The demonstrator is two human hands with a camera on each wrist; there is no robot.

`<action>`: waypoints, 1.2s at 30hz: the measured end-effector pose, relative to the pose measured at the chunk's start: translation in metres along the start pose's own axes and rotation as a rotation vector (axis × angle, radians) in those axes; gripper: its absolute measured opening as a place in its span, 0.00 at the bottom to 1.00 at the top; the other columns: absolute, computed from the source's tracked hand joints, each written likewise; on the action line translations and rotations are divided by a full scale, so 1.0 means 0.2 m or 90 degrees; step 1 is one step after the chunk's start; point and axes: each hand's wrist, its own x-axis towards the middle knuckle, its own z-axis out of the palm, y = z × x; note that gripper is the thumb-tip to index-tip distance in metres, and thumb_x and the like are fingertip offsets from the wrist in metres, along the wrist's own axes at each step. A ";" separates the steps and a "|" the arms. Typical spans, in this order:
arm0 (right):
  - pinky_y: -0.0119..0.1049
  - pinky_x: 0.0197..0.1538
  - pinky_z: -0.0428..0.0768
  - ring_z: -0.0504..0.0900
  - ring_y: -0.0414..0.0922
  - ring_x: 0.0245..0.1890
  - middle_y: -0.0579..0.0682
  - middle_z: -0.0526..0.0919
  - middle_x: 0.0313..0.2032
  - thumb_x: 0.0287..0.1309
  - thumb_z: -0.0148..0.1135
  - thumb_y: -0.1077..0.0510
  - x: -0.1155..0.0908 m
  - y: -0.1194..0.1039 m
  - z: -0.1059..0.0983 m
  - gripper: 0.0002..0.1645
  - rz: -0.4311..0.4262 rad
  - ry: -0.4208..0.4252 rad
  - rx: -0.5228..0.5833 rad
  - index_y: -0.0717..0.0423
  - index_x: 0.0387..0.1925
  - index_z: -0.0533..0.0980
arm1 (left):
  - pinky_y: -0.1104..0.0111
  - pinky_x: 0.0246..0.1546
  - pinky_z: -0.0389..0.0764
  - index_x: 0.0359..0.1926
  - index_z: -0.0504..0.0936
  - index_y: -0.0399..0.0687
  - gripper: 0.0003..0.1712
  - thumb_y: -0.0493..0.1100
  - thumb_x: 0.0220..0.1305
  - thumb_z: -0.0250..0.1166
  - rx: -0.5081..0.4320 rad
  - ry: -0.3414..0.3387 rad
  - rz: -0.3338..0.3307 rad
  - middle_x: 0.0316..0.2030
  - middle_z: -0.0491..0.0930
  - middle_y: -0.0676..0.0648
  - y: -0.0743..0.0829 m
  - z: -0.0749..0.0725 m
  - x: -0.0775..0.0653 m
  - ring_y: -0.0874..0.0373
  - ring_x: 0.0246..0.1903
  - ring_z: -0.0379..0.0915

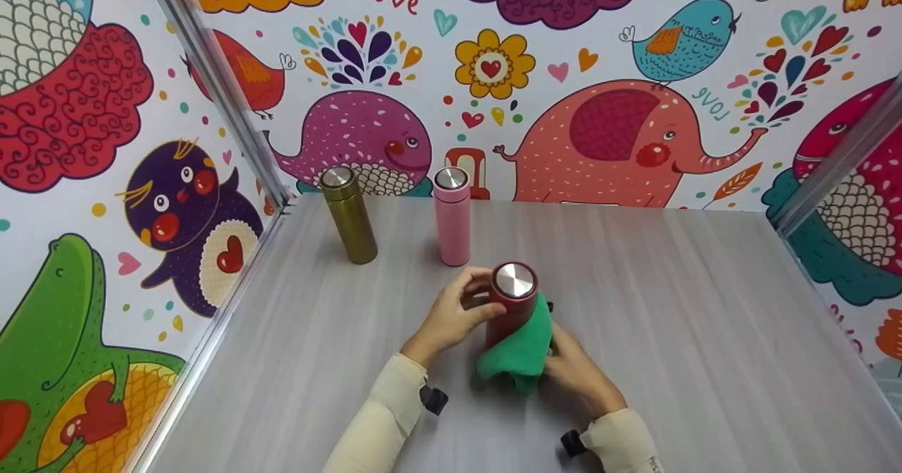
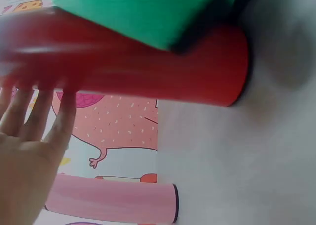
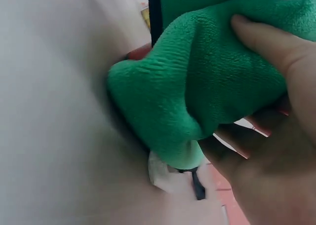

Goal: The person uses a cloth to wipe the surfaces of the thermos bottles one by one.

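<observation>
A red thermos flask (image 1: pixel 502 323) with a shiny steel lid stands on the table. Near its top, my left hand (image 1: pixel 451 312) grips it from the left side, fingers behind and thumb in front. My right hand (image 1: pixel 574 373) holds a green cloth (image 1: pixel 525 349) against the flask's lower right side. In the right wrist view the thumb presses on the folded cloth (image 3: pixel 163 92), and the other fingers lie partly hidden beneath it. The left wrist view has the red flask's base (image 2: pixel 222 67) visible below the cloth.
A pink thermos flask (image 1: pixel 453 226) stands behind the red one, and an olive-gold flask (image 1: pixel 352 223) is farther left. The grey wood-grain table (image 1: pixel 676 332) meets cartoon-printed panels at the back and sides, with metal posts (image 1: pixel 218 78) at the corners.
</observation>
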 end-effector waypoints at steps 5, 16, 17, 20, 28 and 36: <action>0.34 0.56 0.75 0.73 0.41 0.57 0.50 0.77 0.55 0.62 0.64 0.71 0.04 -0.10 -0.04 0.26 -0.102 0.039 0.013 0.64 0.61 0.71 | 0.58 0.54 0.80 0.63 0.77 0.45 0.37 0.63 0.61 0.68 0.057 0.018 0.008 0.52 0.77 0.48 -0.01 -0.01 0.00 0.55 0.54 0.74; 0.28 0.63 0.69 0.69 0.41 0.64 0.62 0.73 0.63 0.56 0.61 0.80 0.08 -0.33 -0.12 0.37 -0.226 0.104 0.012 0.69 0.68 0.65 | 0.62 0.59 0.76 0.68 0.71 0.49 0.24 0.48 0.76 0.58 0.095 -0.020 -0.008 0.59 0.78 0.49 0.03 0.01 -0.02 0.57 0.59 0.73; 0.29 0.63 0.69 0.69 0.43 0.64 0.63 0.72 0.62 0.56 0.61 0.80 0.09 -0.34 -0.13 0.37 -0.240 0.101 0.018 0.70 0.67 0.65 | 0.63 0.60 0.75 0.69 0.70 0.48 0.25 0.48 0.76 0.57 0.096 -0.030 -0.011 0.60 0.77 0.49 0.04 0.02 -0.02 0.57 0.60 0.72; 0.30 0.64 0.69 0.69 0.44 0.64 0.63 0.72 0.62 0.55 0.61 0.81 0.09 -0.35 -0.14 0.37 -0.269 0.090 0.024 0.70 0.67 0.65 | 0.64 0.62 0.72 0.72 0.66 0.48 0.31 0.52 0.74 0.59 0.107 -0.049 -0.034 0.64 0.73 0.50 0.06 0.04 -0.02 0.58 0.63 0.69; 0.30 0.63 0.69 0.65 0.41 0.67 0.50 0.67 0.68 0.60 0.62 0.76 0.09 -0.25 -0.14 0.42 -0.194 0.038 0.063 0.66 0.73 0.57 | 0.66 0.59 0.75 0.72 0.67 0.46 0.38 0.55 0.68 0.66 0.127 -0.039 -0.026 0.59 0.69 0.50 0.06 0.05 0.01 0.58 0.60 0.68; 0.33 0.61 0.70 0.67 0.43 0.65 0.53 0.69 0.65 0.64 0.63 0.70 0.08 -0.09 -0.06 0.35 -0.116 0.003 0.067 0.67 0.69 0.61 | 0.57 0.62 0.73 0.73 0.64 0.59 0.33 0.51 0.71 0.64 0.076 -0.020 -0.014 0.61 0.74 0.52 0.04 0.01 0.00 0.57 0.62 0.70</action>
